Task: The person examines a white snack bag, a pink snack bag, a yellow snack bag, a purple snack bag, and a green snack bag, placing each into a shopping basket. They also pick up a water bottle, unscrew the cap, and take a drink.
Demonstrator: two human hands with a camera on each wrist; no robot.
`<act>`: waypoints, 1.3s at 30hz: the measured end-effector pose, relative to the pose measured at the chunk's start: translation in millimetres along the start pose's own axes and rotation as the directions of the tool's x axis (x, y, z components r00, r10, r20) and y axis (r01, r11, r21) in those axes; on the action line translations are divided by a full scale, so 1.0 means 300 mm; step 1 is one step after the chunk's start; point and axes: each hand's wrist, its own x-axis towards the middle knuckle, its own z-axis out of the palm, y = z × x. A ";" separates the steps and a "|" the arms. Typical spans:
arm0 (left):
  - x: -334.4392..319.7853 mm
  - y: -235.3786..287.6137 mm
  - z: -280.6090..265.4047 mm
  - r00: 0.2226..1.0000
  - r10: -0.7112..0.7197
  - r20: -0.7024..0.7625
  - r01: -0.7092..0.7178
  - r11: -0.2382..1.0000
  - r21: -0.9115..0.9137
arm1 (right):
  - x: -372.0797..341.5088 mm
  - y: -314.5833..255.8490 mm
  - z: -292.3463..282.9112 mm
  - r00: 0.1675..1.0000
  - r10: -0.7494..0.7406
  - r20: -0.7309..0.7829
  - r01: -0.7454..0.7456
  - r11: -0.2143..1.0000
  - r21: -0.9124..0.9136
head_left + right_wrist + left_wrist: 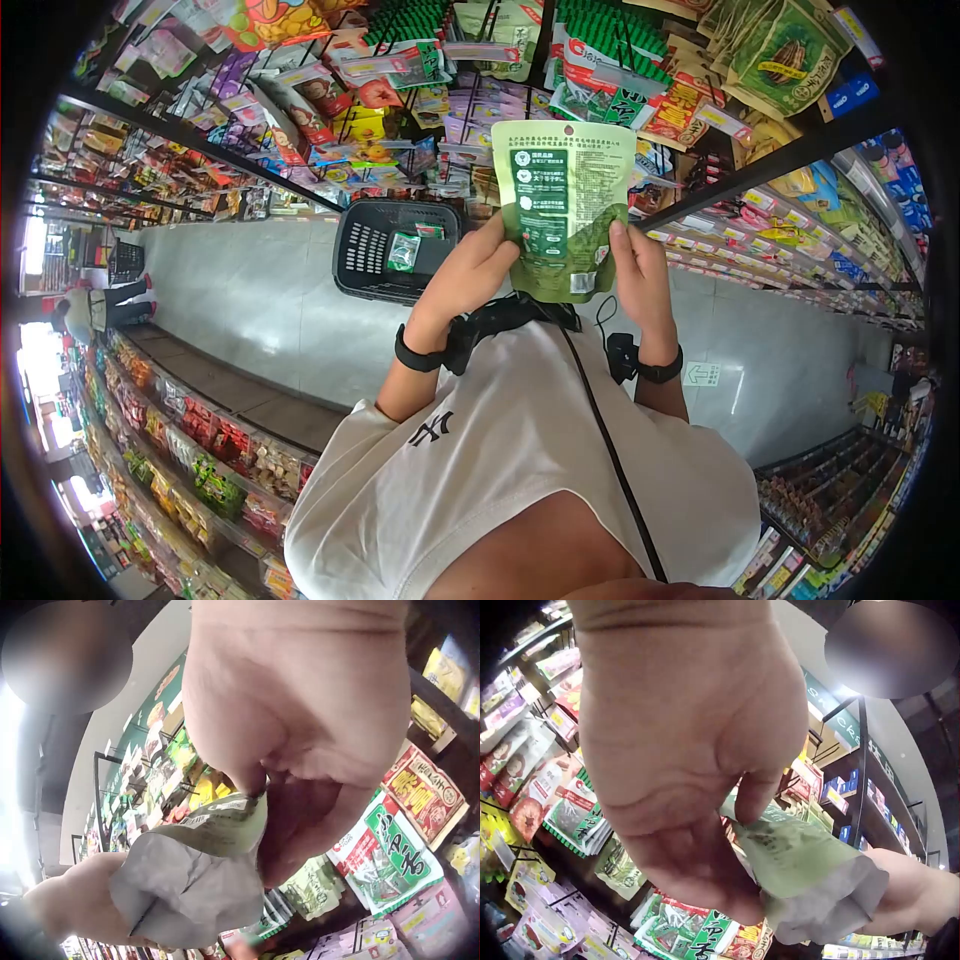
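Note:
A green snack pouch [570,215] is held up between both hands, its printed back with the text panel and barcode facing the head camera. My left hand [472,268] pinches its left edge, thumb on the near face. On the opposite edge, my right hand [642,275] grips it the same way. From the left wrist, the pouch [802,862] shows its silvery gusseted bottom beside my left hand [690,742]. The right wrist view has the pouch's grey underside [187,885] below my right hand [300,712], thumb against the printed side.
A black shopping basket [350,255] with a few green packets [403,252] inside stands on the grey floor [250,270] at left. Racks of hanging snack bags [610,60] fill the area ahead. Low shelves [220,440] line the aisle behind. Another person [95,310] bends over at far left.

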 end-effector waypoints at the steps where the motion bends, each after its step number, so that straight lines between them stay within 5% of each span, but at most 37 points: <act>1: 0.009 0.013 0.010 0.999 0.034 0.009 -0.034 0.999 0.020 | 0.009 0.009 -0.014 1.000 -0.001 -0.009 0.001 1.000 -0.010; 18: -0.023 0.020 -0.157 0.995 0.012 -0.101 -0.003 0.995 0.098 | 0.184 -0.034 0.141 0.976 0.066 0.207 -0.057 0.997 -0.046; 24: -0.083 0.048 -0.309 1.000 0.014 0.006 -0.014 1.000 -0.007 | 0.222 -0.116 0.349 0.996 -0.075 0.046 0.072 0.996 0.052; 27: -0.117 0.068 -0.407 0.996 0.005 0.094 -0.025 0.978 0.209 | 0.258 -0.157 0.424 0.969 -0.241 0.051 0.235 0.967 0.094; 28: -0.129 0.061 -0.423 0.992 0.122 0.041 -0.128 0.965 0.230 | 0.264 -0.172 0.448 0.968 -0.247 0.044 0.241 0.964 0.109; 31: -0.126 0.001 -0.481 0.977 0.211 -0.027 -0.201 0.958 0.204 | 0.283 -0.165 0.521 0.984 -0.086 0.157 0.039 0.959 0.280; 34: -0.113 0.007 -0.506 0.947 0.291 -0.134 -0.222 0.898 0.380 | 0.284 -0.149 0.588 0.947 -0.149 0.284 0.065 0.956 0.286; 36: -0.094 -0.017 -0.521 0.982 0.162 -0.099 -0.134 0.961 0.241 | 0.298 -0.147 0.607 0.884 -0.133 0.449 -0.008 0.955 0.297; 37: -0.088 -0.019 -0.519 0.986 0.116 -0.116 -0.095 0.980 0.177 | 0.292 -0.180 0.616 0.944 -0.148 0.295 0.055 0.952 0.302; 39: -0.065 0.003 -0.529 0.982 0.147 -0.118 -0.123 0.974 0.192 | 0.354 -0.188 0.630 0.954 -0.060 0.292 -0.063 0.917 0.394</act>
